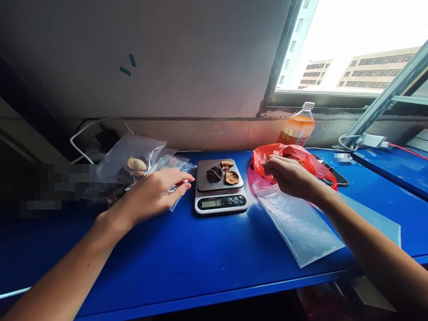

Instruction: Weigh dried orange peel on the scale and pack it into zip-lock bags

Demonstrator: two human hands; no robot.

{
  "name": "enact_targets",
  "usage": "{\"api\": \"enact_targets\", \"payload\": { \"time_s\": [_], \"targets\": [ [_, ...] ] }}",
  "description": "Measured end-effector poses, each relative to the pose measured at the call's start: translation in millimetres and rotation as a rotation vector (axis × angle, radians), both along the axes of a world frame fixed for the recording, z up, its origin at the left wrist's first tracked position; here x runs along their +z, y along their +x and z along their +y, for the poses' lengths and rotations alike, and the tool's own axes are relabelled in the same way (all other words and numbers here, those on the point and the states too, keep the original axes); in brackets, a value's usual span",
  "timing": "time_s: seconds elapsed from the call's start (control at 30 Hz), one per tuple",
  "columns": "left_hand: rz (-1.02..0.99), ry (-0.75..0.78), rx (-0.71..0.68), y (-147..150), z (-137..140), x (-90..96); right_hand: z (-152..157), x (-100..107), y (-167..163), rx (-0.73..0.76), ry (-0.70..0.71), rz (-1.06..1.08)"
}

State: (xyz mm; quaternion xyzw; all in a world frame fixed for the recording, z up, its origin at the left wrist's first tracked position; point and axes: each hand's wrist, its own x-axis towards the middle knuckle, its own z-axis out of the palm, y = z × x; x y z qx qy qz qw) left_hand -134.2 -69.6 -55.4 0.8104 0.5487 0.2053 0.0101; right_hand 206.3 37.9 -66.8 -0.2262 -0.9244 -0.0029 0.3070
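A white kitchen scale (220, 206) stands in the middle of the blue desk, its display showing the digits 94. On its metal plate lie several pieces of dried peel (231, 178), brown and dark, curled at the edges. My left hand (167, 187) hovers just left of the scale, thumb and fingers apart and holding nothing. To the right, a red plastic bag (267, 154) sits with its mouth open. My right hand (289, 174) is over the bag's opening with its fingers curled closed; what they grip is hidden.
Clear bags with dried pieces (136, 164) lie behind my left hand. Flat clear bags (301, 236) rest under my right forearm. An orange drink bottle (297, 127), a phone (337, 176) and a white charger (373, 141) are at the back right, below a window.
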Motion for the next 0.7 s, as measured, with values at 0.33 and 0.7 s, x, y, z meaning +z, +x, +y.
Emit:
{"api": "enact_targets", "payload": {
  "time_s": [0.33, 0.7],
  "targets": [
    [0.062, 0.187, -0.221, 21, -11, 4.8, 0, -10, 21, -0.219, -0.176, -0.488],
    [0.064, 0.201, -0.228, 23, -12, 7.4, 4, -19, 12, -0.266, -0.232, -0.606]
  ]
}}
